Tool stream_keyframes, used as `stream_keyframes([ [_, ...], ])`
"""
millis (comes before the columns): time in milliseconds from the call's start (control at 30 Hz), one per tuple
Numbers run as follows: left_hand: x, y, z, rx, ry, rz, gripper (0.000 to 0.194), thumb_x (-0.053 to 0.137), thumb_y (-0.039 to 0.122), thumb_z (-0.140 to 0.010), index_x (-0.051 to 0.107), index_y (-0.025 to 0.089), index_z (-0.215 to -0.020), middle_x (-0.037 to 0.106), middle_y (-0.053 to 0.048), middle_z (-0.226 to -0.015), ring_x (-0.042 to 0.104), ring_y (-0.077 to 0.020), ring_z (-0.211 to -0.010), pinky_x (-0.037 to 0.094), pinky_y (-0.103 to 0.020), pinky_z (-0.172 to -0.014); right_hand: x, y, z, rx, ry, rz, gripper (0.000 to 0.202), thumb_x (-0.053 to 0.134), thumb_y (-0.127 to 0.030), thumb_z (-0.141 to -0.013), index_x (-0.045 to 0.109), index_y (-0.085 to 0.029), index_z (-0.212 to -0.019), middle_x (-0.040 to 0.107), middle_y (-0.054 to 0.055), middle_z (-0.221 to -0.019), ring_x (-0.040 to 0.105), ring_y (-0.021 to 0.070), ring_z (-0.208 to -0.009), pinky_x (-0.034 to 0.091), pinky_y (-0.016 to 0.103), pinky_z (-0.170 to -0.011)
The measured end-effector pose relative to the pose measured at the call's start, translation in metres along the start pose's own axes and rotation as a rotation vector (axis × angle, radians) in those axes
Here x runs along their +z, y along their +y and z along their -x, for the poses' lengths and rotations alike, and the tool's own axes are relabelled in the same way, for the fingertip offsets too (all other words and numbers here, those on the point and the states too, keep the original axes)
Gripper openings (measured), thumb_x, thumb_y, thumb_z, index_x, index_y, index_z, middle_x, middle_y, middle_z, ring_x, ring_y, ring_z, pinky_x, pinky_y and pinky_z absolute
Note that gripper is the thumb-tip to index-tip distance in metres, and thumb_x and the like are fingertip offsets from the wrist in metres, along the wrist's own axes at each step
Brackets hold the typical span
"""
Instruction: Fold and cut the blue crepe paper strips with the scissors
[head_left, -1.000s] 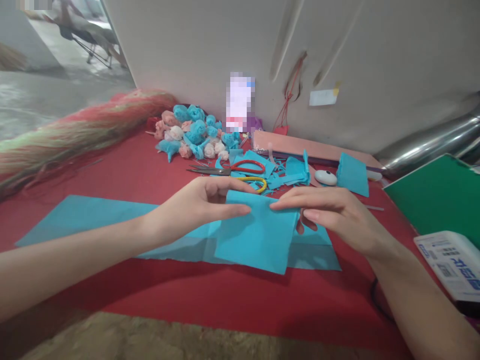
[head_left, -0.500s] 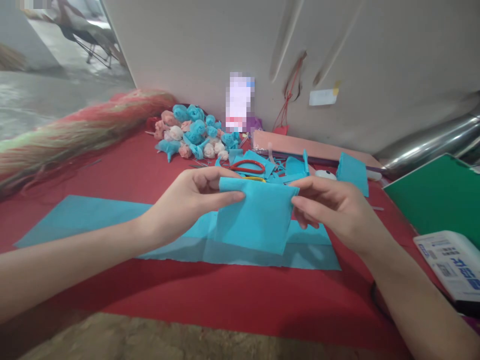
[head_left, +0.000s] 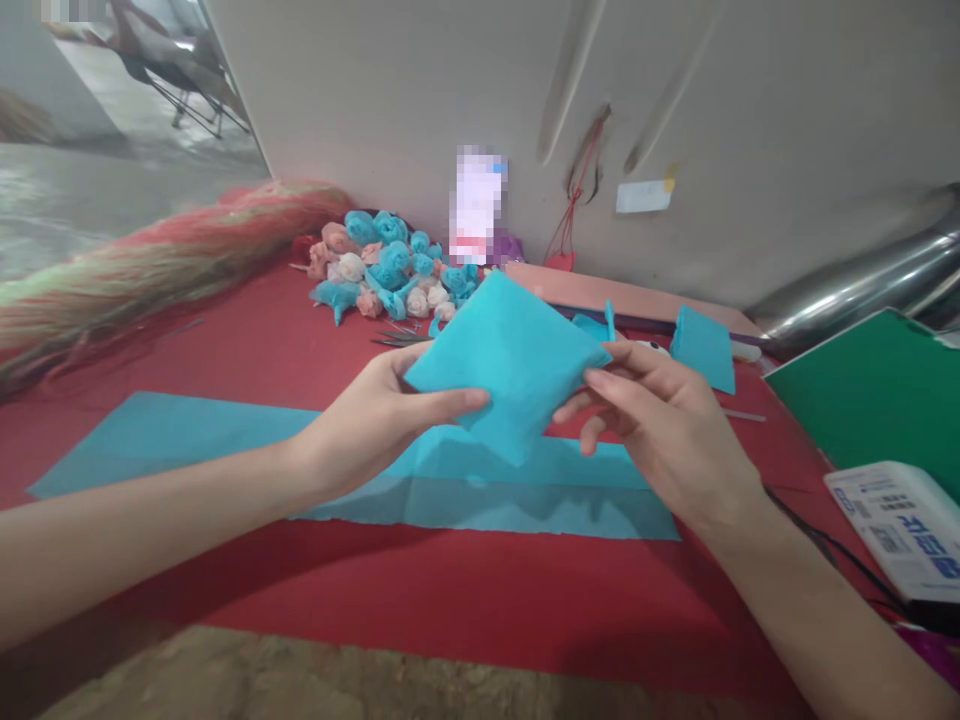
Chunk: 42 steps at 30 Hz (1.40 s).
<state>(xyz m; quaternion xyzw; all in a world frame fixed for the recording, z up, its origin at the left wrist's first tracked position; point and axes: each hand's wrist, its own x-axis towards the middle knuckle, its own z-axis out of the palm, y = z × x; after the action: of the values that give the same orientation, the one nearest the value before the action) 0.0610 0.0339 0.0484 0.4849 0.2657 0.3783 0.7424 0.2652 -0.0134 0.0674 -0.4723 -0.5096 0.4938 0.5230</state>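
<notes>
A square of blue crepe paper (head_left: 510, 355) is held up in front of me, turned so one corner points up and another down. My left hand (head_left: 405, 405) pinches its left side, thumb on the near face and fingers behind. At its right corner, my right hand (head_left: 652, 410) grips the paper between thumb and index finger, with the other fingers loosely curled beneath. Below both hands, a long blue paper strip (head_left: 202, 440) lies flat on the red tablecloth (head_left: 360, 600).
Blue, pink and white paper flowers (head_left: 394, 265) are heaped at the back. A blue folded paper piece (head_left: 703, 348) lies to the right, near a green board (head_left: 877, 400) and a white box (head_left: 892, 525). Bundled straw (head_left: 172, 250) runs along the left. A phone (head_left: 478, 205) leans on the wall.
The blue paper square has been turned from edge-up to corner-up and raised slightly, now covering the scissors behind it. Both hands still hold it.
</notes>
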Motion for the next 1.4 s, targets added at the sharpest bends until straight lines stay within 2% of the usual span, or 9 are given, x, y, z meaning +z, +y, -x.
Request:
stream_keyframes([
  [133,0.0,0.0,-0.001,0.054,0.039,0.04,0.01,0.074,0.024,-0.074,0.067,0.018,-0.069,0.066,0.006,-0.065,0.06,-0.0046,-0.06,0.052,-0.01,-0.055,0.008,0.004,0.001,0.072,-0.008,-0.106,0.012,0.066,-0.026,-0.079,0.058,-0.02,-0.085,0.066,-0.002,-0.073,0.07,0.0164,-0.074,0.05,0.017,-0.043],
  [233,0.0,-0.002,-0.001,-0.002,0.031,-0.069,0.02,0.069,0.035,-0.079,0.068,0.015,-0.074,0.067,0.002,-0.069,0.061,-0.0076,-0.065,0.054,-0.015,-0.063,0.012,0.008,0.002,0.104,-0.056,-0.165,0.012,0.066,-0.025,-0.079,0.056,-0.02,-0.083,0.065,-0.002,-0.073,0.069,0.0157,-0.076,0.05,0.016,-0.045],
  [367,-0.003,-0.001,-0.003,-0.017,0.007,-0.104,0.023,0.063,0.035,-0.083,0.067,0.014,-0.074,0.069,0.0,-0.074,0.062,-0.01,-0.068,0.055,-0.021,-0.07,0.009,0.009,0.0,0.126,-0.134,-0.131,0.016,0.068,-0.024,-0.076,0.058,-0.022,-0.089,0.065,-0.003,-0.077,0.066,0.0126,-0.071,0.049,0.018,-0.046],
  [533,-0.011,0.001,-0.006,-0.127,-0.054,-0.263,0.026,0.067,0.039,-0.077,0.066,0.015,-0.067,0.068,0.0,-0.071,0.061,-0.0121,-0.067,0.052,-0.025,-0.069,0.003,0.009,-0.003,0.211,-0.188,-0.107,0.019,0.06,-0.034,-0.083,0.063,-0.028,-0.101,0.067,-0.002,-0.093,0.063,0.0139,-0.082,0.051,0.026,-0.064],
  [667,-0.014,-0.001,-0.007,-0.185,-0.073,-0.423,0.031,0.065,0.045,-0.077,0.066,0.016,-0.067,0.066,0.0,-0.07,0.059,-0.0117,-0.065,0.049,-0.024,-0.064,0.004,0.016,-0.002,0.264,-0.182,-0.155,0.019,0.058,-0.034,-0.084,0.067,-0.029,-0.1,0.069,-0.001,-0.09,0.063,0.0163,-0.084,0.051,0.029,-0.069],
  [933,-0.011,0.002,-0.007,-0.079,-0.004,-0.463,0.027,0.063,0.031,-0.079,0.061,0.017,-0.056,0.06,0.006,-0.058,0.051,-0.0052,-0.053,0.04,-0.016,-0.052,0.004,0.02,-0.005,0.169,-0.047,-0.021,0.017,0.066,-0.037,-0.078,0.064,-0.023,-0.069,0.061,-0.004,-0.065,0.054,0.0096,-0.06,0.045,0.023,-0.058],
  [1033,-0.013,0.002,-0.008,-0.079,0.014,-0.444,0.017,0.065,0.032,-0.078,0.066,0.019,-0.068,0.067,0.004,-0.07,0.058,-0.009,-0.063,0.046,-0.019,-0.06,0.003,0.02,-0.005,0.13,-0.006,0.11,0.026,0.065,-0.04,-0.077,0.06,-0.021,-0.062,0.055,-0.004,-0.059,0.051,0.0094,-0.059,0.043,0.023,-0.058],
  [1200,-0.012,0.001,-0.009,-0.068,0.057,-0.335,0.022,0.069,0.039,-0.075,0.068,0.017,-0.077,0.071,-0.001,-0.078,0.065,-0.0171,-0.072,0.054,-0.03,-0.068,0.006,0.017,-0.003,0.065,-0.053,0.306,0.03,0.059,-0.041,-0.081,0.057,-0.02,-0.059,0.053,-0.002,-0.059,0.051,0.0109,-0.06,0.044,0.026,-0.06],
  [1400,-0.009,0.0,-0.007,-0.041,-0.004,-0.243,0.016,0.065,0.033,-0.08,0.072,0.02,-0.088,0.074,-0.002,-0.086,0.069,-0.0205,-0.083,0.057,-0.032,-0.075,0.009,0.015,-0.001,0.069,-0.066,0.282,0.02,0.059,-0.039,-0.081,0.06,-0.022,-0.069,0.054,-0.002,-0.065,0.052,0.012,-0.063,0.046,0.027,-0.061],
])
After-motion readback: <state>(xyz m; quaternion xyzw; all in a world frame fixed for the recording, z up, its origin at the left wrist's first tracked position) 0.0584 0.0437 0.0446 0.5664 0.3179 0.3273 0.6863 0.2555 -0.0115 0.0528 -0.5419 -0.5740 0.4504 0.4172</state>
